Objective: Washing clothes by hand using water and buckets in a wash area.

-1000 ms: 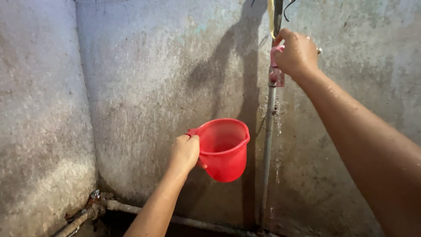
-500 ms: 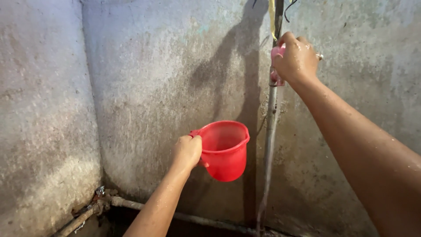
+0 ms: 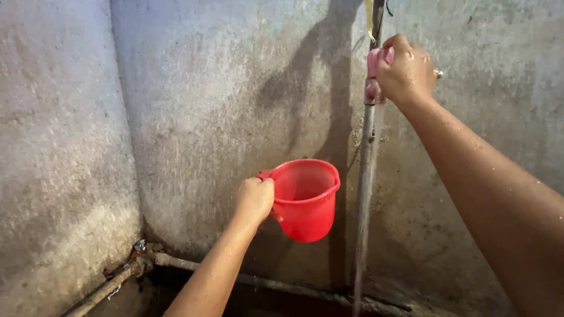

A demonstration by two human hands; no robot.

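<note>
While the left hand (image 3: 254, 199) is closed around the handle of a red plastic mug (image 3: 305, 199), holding it in the air close to the stained concrete wall (image 3: 223, 94), the right hand (image 3: 406, 73) is wrapped over a pink tap (image 3: 373, 76) higher up on a vertical metal pipe (image 3: 365, 176). The mug hangs just left of that pipe, its mouth tipped slightly toward the camera; I cannot tell whether any water is inside. A thin stream of water (image 3: 376, 126) runs down beside the pipe, to the right of the mug's rim rather than into it. Thin moulded plastic like this should be light when empty, fairly stiff, and noticeably heavier once filled; with wet skin the side handle looks the surest hold, as the smooth wall would be slippery. Low down, a horizontal pipe (image 3: 264, 282) runs along the foot of the wall, and another wall (image 3: 59, 147) closes in on the left, leaving a tight corner.
</note>
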